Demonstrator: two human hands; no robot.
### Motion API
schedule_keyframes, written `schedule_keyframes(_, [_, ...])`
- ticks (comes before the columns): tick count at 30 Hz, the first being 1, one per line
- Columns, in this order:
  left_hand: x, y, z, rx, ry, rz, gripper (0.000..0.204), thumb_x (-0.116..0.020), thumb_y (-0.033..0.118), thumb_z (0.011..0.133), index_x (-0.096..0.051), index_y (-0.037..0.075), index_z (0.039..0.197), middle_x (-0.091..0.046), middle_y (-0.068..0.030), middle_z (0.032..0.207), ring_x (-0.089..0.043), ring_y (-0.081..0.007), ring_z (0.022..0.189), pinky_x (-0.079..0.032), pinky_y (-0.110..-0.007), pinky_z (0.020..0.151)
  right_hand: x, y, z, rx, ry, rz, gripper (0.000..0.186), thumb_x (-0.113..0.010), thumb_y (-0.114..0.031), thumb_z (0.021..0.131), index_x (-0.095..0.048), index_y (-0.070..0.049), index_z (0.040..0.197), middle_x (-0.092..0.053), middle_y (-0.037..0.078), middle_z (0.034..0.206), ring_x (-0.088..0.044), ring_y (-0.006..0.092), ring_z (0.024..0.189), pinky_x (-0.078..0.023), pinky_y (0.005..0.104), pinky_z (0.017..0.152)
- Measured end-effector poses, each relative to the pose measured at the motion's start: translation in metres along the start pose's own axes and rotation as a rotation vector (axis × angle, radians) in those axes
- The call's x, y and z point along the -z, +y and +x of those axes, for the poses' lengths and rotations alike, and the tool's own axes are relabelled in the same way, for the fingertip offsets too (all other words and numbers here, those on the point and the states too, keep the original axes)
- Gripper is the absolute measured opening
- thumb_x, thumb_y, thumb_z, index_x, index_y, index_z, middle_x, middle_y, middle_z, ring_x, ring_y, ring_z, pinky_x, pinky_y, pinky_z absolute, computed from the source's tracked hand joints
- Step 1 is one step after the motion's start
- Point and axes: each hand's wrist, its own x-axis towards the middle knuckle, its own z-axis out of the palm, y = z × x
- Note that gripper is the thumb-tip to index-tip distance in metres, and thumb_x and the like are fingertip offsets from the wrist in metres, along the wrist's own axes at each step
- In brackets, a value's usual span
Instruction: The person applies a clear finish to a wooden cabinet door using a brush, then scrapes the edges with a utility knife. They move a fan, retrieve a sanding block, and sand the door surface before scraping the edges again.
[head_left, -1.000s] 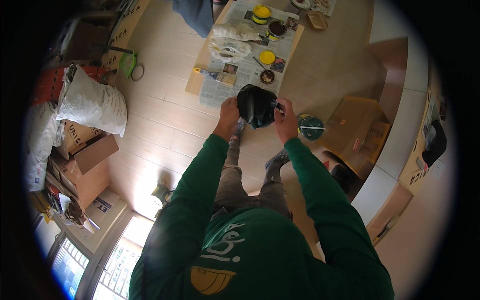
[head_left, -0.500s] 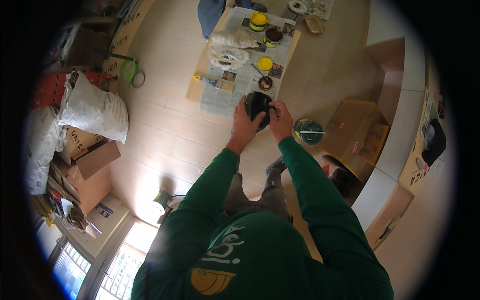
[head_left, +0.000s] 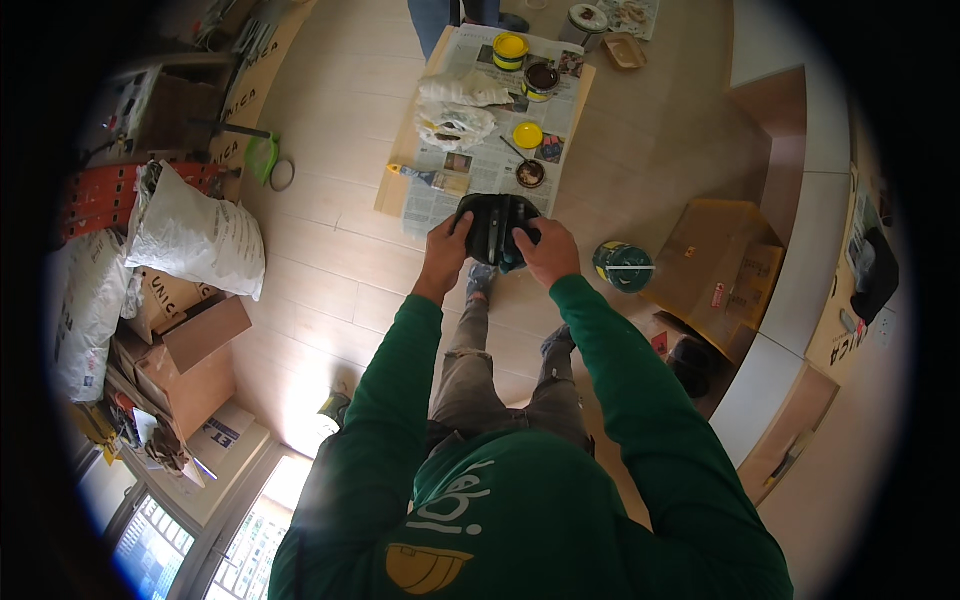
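Note:
A black pouch (head_left: 484, 226) is held up in front of me, its mouth parted and facing up, with what lies inside too dark to make out. My left hand (head_left: 445, 252) is closed round its left side, the thumb lying on top. On the other side, my right hand (head_left: 549, 252) grips the right edge, fingers curled at the opening. Just beyond the pouch, newspaper (head_left: 425, 208) covers a low board. On it lie a paintbrush (head_left: 430, 178), a yellow lid (head_left: 527, 135) and a dark-stained lid (head_left: 530, 174) with a stirring stick.
Farther along the newspaper stand a yellow-lidded can (head_left: 510, 51), a can of brown paint (head_left: 541, 80) and a white plastic bag (head_left: 455, 125). A green bucket (head_left: 622, 267) and an orange-brown box (head_left: 722, 270) are at right. White sacks (head_left: 195, 225) and cartons fill the left side. Another person's legs (head_left: 432, 25) show at the far end.
The pouch has turned from a rounded closed look to parted halves. My hands have moved slightly left and farther apart on it. The other person's legs have shifted.

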Motion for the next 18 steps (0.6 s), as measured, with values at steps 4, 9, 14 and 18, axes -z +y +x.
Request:
schedule_keyframes(4, [0.011, -0.016, 0.012, -0.129, 0.035, 0.26, 0.038, -0.064, 0.031, 0.105, -0.07, -0.002, 0.121, -0.071, -0.004, 0.092, -0.065, -0.0119, 0.073, -0.057, -0.029, 0.064, 0.007, 0.003, 0.006, 0.009, -0.015, -0.021, 0.025, -0.065, -0.026, 0.093, -0.066, -0.001, 0.091, -0.067, 0.022, 0.095, -0.064, 0.0444, 0.091, -0.052, 0.0535, 0.081])
schedule_keyframes(9, [-0.003, -0.016, 0.012, -0.245, 0.114, 0.513, 0.037, -0.065, 0.033, 0.103, -0.073, -0.002, 0.115, -0.075, -0.018, 0.087, -0.071, -0.0258, 0.078, -0.055, -0.041, 0.074, 0.026, -0.015, 0.0, 0.035, 0.007, -0.042, 0.022, -0.063, -0.023, 0.095, -0.064, -0.002, 0.089, -0.067, 0.02, 0.1, -0.064, 0.042, 0.096, -0.053, 0.0526, 0.084])
schedule_keyframes(14, [-0.034, -0.015, 0.001, -0.465, 0.114, 0.814, 0.031, -0.062, 0.027, 0.103, -0.073, -0.001, 0.112, -0.073, -0.0222, 0.087, -0.072, -0.0378, 0.077, -0.055, -0.044, 0.07, 0.016, -0.019, -0.003, 0.063, 0.114, -0.171, 0.021, -0.063, -0.021, 0.096, -0.067, -0.001, 0.092, -0.068, 0.016, 0.116, -0.064, 0.0384, 0.108, -0.055, 0.0488, 0.091])
schedule_keyframes(18, [-0.039, -0.011, -0.004, -0.425, 0.202, 0.83, 0.031, -0.061, 0.027, 0.102, -0.072, 0.001, 0.116, -0.072, -0.0271, 0.091, -0.07, -0.0465, 0.089, -0.054, -0.051, 0.082, 0.023, -0.019, 0.009, 0.072, 0.063, -0.138, 0.019, -0.065, -0.02, 0.095, -0.067, -0.001, 0.093, -0.068, 0.016, 0.117, -0.063, 0.0378, 0.109, -0.055, 0.0474, 0.09])
